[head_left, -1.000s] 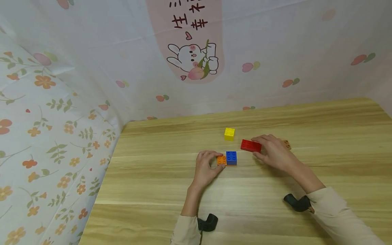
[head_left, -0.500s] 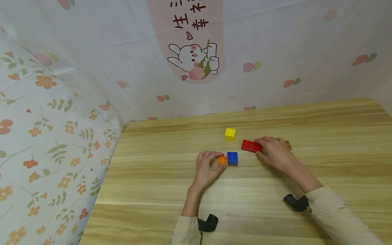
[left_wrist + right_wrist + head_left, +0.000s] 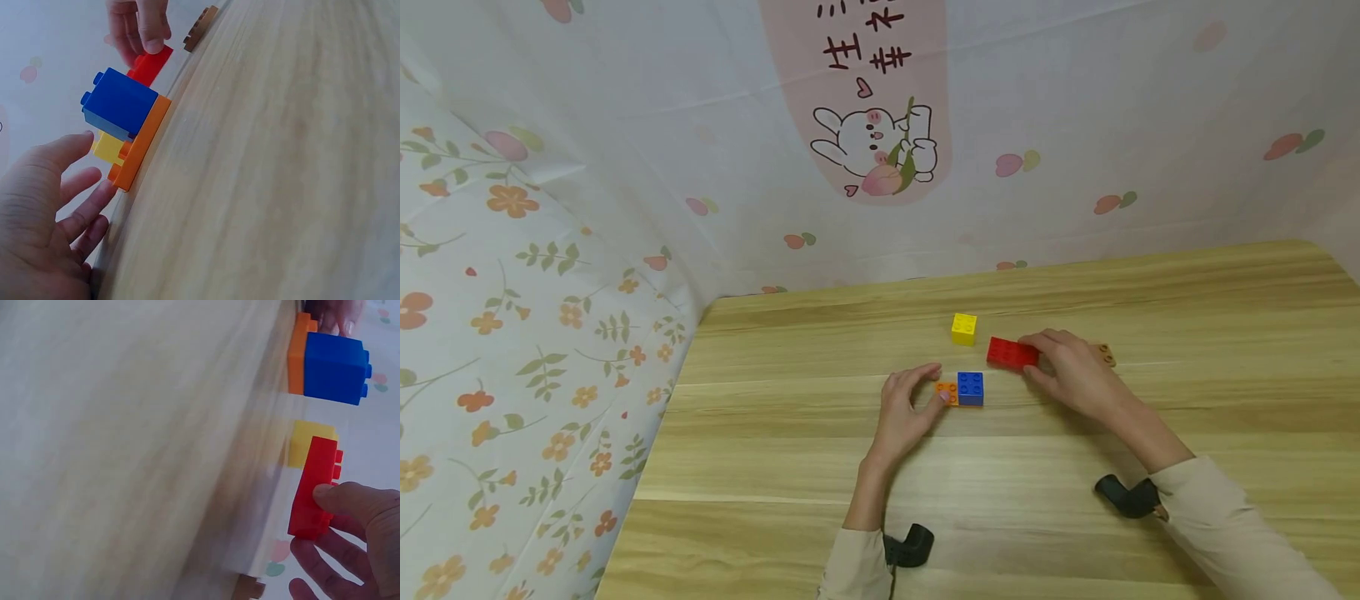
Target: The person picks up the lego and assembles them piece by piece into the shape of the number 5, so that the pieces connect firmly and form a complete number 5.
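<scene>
My right hand (image 3: pixel 1069 372) pinches a long red building brick (image 3: pixel 1009 353) between thumb and fingers. In the right wrist view the red brick (image 3: pixel 314 487) is slightly tilted, above the table surface. A blue square brick (image 3: pixel 971 388) sits on the right part of a flat orange brick (image 3: pixel 947 390), whose left studs stay bare. My left hand (image 3: pixel 906 408) is around the orange brick's left end, its thumb and fingers spread apart. In the left wrist view a fingertip lies right at the end of the orange brick (image 3: pixel 142 145), and the thumb is raised over its studs.
A yellow square brick (image 3: pixel 963 330) stands behind the blue one. A flat tan brick (image 3: pixel 1103 355) lies beyond my right hand, partly covered by it. The wooden table (image 3: pixel 760 433) meets a printed cloth (image 3: pixel 1045 83) at the back.
The red brick has moved slightly up and left, with my right hand gripping it. My left thumb and fingers have shifted off the orange brick's sides, the thumb now over its studs.
</scene>
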`<state>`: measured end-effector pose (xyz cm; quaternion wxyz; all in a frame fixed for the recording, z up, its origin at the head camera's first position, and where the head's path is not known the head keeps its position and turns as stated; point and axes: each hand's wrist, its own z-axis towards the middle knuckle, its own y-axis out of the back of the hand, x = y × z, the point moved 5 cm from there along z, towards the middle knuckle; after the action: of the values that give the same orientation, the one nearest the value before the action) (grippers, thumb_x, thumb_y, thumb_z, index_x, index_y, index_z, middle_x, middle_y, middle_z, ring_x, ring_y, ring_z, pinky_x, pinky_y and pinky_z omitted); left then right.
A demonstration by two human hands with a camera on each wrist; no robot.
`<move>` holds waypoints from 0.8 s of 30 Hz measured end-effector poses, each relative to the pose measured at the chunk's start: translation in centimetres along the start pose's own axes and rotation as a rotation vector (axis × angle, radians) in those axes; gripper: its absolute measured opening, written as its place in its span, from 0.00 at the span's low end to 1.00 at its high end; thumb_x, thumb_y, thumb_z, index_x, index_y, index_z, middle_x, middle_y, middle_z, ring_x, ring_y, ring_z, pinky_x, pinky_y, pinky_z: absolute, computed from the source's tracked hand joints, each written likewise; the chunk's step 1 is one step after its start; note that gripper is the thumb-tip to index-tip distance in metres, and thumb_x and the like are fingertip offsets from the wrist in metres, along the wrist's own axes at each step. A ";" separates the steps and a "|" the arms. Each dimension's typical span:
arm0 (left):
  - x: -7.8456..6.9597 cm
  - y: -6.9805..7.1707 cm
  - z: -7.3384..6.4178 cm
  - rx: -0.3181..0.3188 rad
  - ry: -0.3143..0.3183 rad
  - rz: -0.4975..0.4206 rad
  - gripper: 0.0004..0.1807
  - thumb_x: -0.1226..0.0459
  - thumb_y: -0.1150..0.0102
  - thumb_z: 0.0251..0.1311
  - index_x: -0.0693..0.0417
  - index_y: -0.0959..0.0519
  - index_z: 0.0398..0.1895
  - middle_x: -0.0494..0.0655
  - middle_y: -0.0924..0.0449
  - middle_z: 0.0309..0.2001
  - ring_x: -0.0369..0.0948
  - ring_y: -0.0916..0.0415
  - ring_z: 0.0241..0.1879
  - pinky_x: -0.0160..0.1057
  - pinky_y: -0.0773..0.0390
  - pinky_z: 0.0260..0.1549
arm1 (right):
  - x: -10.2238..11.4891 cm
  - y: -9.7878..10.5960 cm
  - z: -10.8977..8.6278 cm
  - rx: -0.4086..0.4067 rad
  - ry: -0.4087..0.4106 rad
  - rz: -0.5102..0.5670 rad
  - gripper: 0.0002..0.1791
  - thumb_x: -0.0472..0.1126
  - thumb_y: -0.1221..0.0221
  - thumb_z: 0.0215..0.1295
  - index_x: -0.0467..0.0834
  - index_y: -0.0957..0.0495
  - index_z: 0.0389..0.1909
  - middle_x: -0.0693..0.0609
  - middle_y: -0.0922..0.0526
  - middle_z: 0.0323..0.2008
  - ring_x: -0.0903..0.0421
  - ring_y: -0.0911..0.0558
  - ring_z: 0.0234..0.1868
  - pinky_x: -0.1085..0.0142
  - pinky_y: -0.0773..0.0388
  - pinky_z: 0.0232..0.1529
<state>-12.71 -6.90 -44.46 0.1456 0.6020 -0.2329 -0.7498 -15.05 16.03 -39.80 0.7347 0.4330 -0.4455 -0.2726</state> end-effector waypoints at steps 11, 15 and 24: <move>0.1 0.1 0.0 -0.002 0.000 -0.006 0.20 0.62 0.39 0.55 0.50 0.23 0.54 0.40 0.21 0.47 0.39 0.36 0.53 0.45 0.43 0.57 | 1.2 0.7 0.2 0.002 0.007 0.018 0.21 0.34 0.35 0.54 0.33 0.24 0.49 0.39 0.22 0.44 0.42 0.24 0.45 0.48 0.25 0.44; 0.2 0.2 0.0 0.021 0.022 -0.029 0.21 0.60 0.39 0.56 0.48 0.24 0.55 0.39 0.22 0.48 0.39 0.37 0.54 0.45 0.42 0.57 | 1.8 1.0 0.3 -0.005 0.019 0.028 0.21 0.34 0.35 0.54 0.33 0.24 0.49 0.39 0.22 0.44 0.42 0.24 0.46 0.48 0.25 0.44; -0.1 1.1 0.5 0.090 0.000 -0.137 0.22 0.60 0.40 0.59 0.52 0.26 0.58 0.44 0.27 0.54 0.42 0.35 0.56 0.47 0.38 0.58 | 3.1 1.9 0.6 -0.037 0.075 0.032 0.20 0.33 0.34 0.52 0.33 0.23 0.48 0.39 0.22 0.43 0.42 0.23 0.45 0.48 0.24 0.43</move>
<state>-13.21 -7.72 -43.71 0.0665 0.6224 -0.2244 -0.7469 -14.14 14.27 -36.67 0.7632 0.4219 -0.4192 -0.2525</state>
